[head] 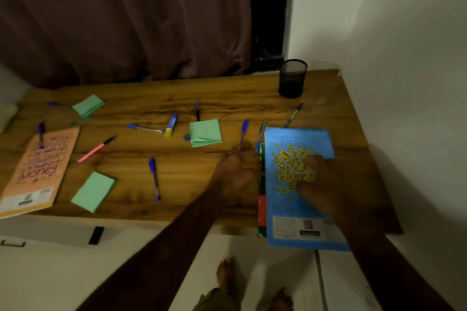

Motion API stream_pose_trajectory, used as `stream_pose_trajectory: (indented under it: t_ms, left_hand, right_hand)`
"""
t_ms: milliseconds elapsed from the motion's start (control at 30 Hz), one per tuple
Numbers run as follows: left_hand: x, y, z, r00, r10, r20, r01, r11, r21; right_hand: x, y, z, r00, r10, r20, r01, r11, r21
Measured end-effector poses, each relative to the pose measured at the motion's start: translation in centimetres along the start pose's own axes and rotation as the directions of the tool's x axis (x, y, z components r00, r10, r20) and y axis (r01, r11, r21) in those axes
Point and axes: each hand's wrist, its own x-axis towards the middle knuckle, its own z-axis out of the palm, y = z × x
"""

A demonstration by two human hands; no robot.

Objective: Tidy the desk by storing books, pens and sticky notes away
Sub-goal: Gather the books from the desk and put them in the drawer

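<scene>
A black mesh pen cup [293, 78] is stood at the wooden bench's [202, 98] far corner; a blue pen [243, 134] is pinched in the left hand's [233, 177] fingers, a blue book [290, 207] pressed under the flat right hand [321, 184].

It looked like a home study corner: a wood-grain desk [141, 98] stood against a plain white wall [404, 58], with a heavy brown curtain [126, 20] behind it, a black mesh pen cup [292, 78] at its far corner, and the person's bare feet [226, 275] on the pale floor [285, 260].
</scene>
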Motion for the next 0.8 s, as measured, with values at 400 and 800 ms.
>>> stream_pose_trajectory:
  t_ms: [400, 800]
  left_hand:
    - [-0.5, -8.9, -10.9, 0.967, -0.174, -0.188, 0.167, 0.984, -0.053]
    - [1.2, -21.9, -23.3, 0.916, -0.286, -0.283, 0.244, 0.954, -0.173]
  right_hand:
    - [2.1, -13.9, 7.6, 0.925, -0.314, 0.212, 0.33, 0.943, -0.045]
    - [2.4, -28.9, 21.9, 0.808, -0.423, 0.41, 0.447, 0.893, 0.041]
